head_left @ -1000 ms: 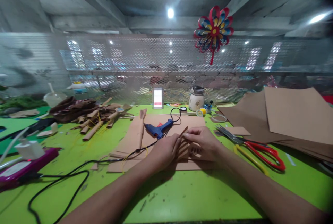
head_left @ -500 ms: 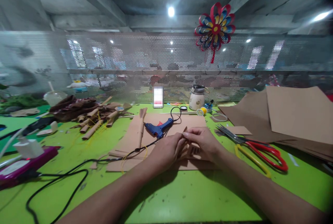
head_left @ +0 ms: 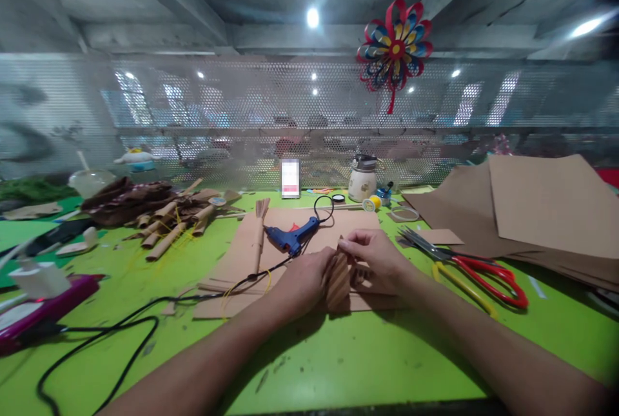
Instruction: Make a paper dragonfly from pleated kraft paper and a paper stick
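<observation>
Both my hands meet over the brown paper sheets in the middle of the table. My left hand is closed on a strip of brown kraft paper with striped folds, which hangs down in front of the sheets. With thumb and finger, my right hand pinches the top edge of the same paper. Just beyond them lies a blue glue gun with its black cord. A rolled paper piece with a fringed end rests to the left of it.
Red-handled scissors and yellow-handled scissors lie on the right, before large brown sheets. At left are paper rolls, a purple power strip and a looping cord. A jar and yellow thread spool stand behind.
The striped face of the folded paper has turned into view below my hands. My fingers stay close together at its top. The whole view has shifted slightly.
</observation>
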A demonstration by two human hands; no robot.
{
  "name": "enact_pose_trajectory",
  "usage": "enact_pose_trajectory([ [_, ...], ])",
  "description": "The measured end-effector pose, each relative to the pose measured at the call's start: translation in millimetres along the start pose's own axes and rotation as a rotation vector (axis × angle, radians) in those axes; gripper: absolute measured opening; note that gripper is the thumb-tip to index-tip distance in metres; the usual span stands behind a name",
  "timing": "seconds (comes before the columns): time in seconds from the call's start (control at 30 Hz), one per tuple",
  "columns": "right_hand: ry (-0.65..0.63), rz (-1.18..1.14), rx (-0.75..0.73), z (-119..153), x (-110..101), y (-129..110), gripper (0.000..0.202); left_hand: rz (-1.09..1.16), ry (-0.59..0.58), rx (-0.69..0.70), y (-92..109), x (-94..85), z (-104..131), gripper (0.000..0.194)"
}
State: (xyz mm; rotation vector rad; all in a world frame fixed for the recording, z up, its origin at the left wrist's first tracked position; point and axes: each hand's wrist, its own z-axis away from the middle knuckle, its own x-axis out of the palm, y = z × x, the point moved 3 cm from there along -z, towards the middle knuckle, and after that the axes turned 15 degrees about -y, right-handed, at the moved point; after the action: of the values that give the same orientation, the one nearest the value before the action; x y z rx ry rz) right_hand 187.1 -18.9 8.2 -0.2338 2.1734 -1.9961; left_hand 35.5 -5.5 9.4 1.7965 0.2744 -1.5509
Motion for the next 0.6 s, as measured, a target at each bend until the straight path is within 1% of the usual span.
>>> enact_pose_trajectory([
  [0.1,0.02,0.018,0.026,0,-1,1,0.036,0.002,0.003,-0.015,1,-0.6,-1,0.021],
  [0.2,0.052,0.05,0.012,2,0,0,0.034,-0.01,0.018,-0.011,3,-3.0,-1,0.022],
  [0.27,0.093,0.122,-0.045,3,-2,-5,0.032,-0.014,0.015,0.005,4,-4.4,0,0.022],
  [0.33,0.128,0.257,-0.146,5,-4,-14,0.026,-0.004,0.011,0.049,6,-5.5,0,0.022],
  [0.37,0.126,0.348,-0.205,7,-4,-19,0.026,0.005,0.012,0.08,7,-6.0,1,0.022],
  [0.43,0.056,0.56,-0.308,9,-3,-28,0.034,0.014,0.016,0.141,8,-6.9,2,0.019],
  [0.47,0.0,0.665,-0.334,10,-2,-30,0.033,0.009,0.015,0.16,8,-7.2,2,0.018],
  [0.53,-0.108,0.82,-0.326,11,0,-30,0.023,-0.015,0.017,0.157,6,-7.9,2,0.016],
  [0.6,-0.173,0.889,-0.285,11,1,-27,0.022,-0.022,0.013,0.131,3,-8.1,2,0.014],
])
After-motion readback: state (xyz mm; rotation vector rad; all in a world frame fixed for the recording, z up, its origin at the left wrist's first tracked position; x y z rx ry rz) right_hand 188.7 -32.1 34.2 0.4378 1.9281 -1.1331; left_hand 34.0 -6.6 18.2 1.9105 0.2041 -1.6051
